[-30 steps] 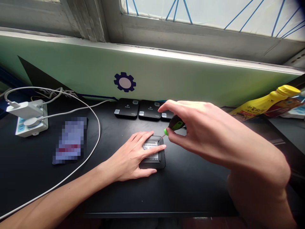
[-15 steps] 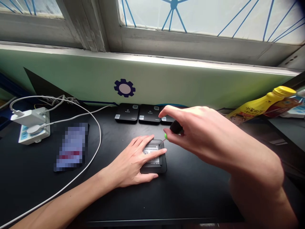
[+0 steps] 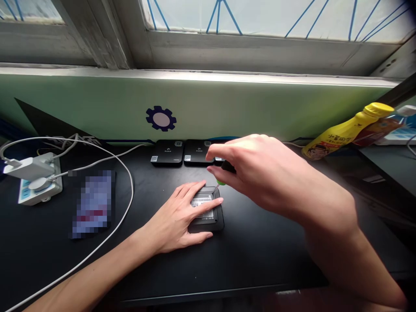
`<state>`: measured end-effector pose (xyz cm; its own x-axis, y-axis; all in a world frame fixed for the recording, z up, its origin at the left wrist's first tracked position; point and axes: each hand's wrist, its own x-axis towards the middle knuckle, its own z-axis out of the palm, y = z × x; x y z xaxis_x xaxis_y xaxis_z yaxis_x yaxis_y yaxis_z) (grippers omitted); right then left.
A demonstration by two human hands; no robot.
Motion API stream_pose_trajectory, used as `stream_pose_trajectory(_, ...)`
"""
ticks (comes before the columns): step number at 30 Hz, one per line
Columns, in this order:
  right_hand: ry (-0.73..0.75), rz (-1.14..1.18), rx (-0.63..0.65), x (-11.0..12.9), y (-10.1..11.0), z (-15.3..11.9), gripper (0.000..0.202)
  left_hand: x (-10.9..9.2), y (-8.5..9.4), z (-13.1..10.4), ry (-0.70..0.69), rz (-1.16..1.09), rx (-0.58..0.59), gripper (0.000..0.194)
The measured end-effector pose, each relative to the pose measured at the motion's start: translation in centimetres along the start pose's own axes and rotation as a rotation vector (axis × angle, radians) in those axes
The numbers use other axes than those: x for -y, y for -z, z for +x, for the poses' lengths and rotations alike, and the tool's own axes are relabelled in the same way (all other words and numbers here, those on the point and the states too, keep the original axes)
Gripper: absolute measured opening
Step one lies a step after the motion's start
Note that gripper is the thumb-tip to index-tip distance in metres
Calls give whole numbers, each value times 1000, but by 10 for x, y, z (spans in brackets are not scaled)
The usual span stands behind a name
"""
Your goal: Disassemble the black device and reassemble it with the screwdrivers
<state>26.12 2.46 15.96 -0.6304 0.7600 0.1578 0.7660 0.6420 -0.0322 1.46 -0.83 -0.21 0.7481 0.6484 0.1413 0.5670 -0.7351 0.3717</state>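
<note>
Green shows at the collar of a dark-handled screwdriver (image 3: 221, 183), pinched between the thumb and curled fingers of the right hand (image 3: 263, 169). Its tip meets the far right corner of a black set-top box (image 3: 204, 226), which lies label side up on the desk (image 3: 260, 264). The left hand (image 3: 173, 221) presses that box, fingers spread, index across the label (image 3: 208, 213), thumb at the near side. Progress: the casing appears assembled, judging by the exposed part; no removed screw is visible. Whether the corner fastening is loose or tight cannot be told, nor the state of corners under the hand.

Two matching boxes (image 3: 169, 151) (image 3: 199, 152) and a partly hidden third sit beyond, along the green panel (image 3: 227, 108). Bare desktop separates the worked box from the near edge (image 3: 201, 294). Working room is narrower on the far side. Far left, a white cable (image 3: 132, 190) loops from the power strip (image 3: 52, 187); far right, a yellow bottle (image 3: 344, 134) leans.
</note>
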Motion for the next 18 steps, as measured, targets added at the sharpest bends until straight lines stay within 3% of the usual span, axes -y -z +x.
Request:
stream_pose_trajectory(3, 58, 56, -5, -2, 1, -3, 14, 0, 1, 0, 4, 7, 2, 83)
stream_pose_trajectory(10, 112, 90, -34, -6, -3, -10, 31, 1, 0, 0, -12, 16, 5, 85)
stream_pose_trajectory(18, -21, -117, -56, 1, -6, 1, 29, 0, 0, 0, -3, 15, 17, 87)
